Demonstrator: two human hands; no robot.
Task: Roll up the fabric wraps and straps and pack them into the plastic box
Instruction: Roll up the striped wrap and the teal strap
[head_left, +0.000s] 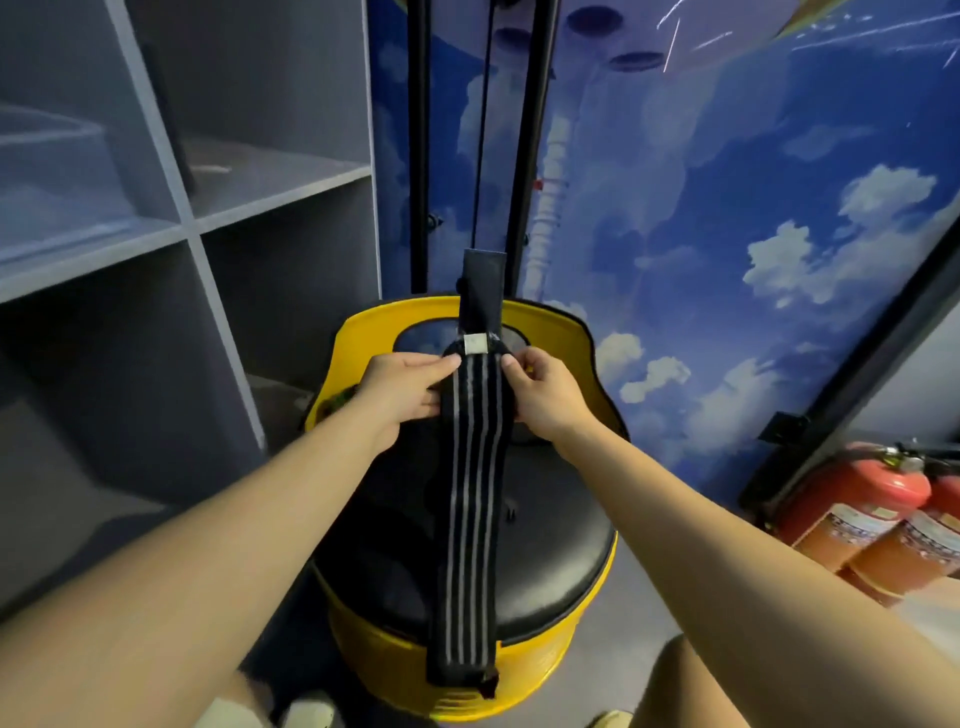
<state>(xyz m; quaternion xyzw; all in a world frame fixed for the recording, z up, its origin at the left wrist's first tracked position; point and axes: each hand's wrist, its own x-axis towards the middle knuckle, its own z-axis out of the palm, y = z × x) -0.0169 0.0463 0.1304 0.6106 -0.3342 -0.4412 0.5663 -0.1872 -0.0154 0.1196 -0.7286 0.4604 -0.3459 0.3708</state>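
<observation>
Head view puts the rolling step in hand: left hand (402, 387) and right hand (540, 397) both pinch the far end of a black wrist wrap (470, 493) with grey stripes, fingers curled on its edges just below a small white tag. Its length lies over the black seat of a yellow barrel stool (545, 660). Next, I judge, comes a tight, even first turn; no plastic box is in sight

I see a wrap (470, 499) made of black stretchy cloth with grey stripes, and it looks matt. The seat (550, 561) under it is black, smooth and a bit shiny, like leather. The drum (535, 670) is glossy yellow metal. The shelf (218, 218) looks like flat, matt grey board. The red cans (862, 514) shine.
</observation>
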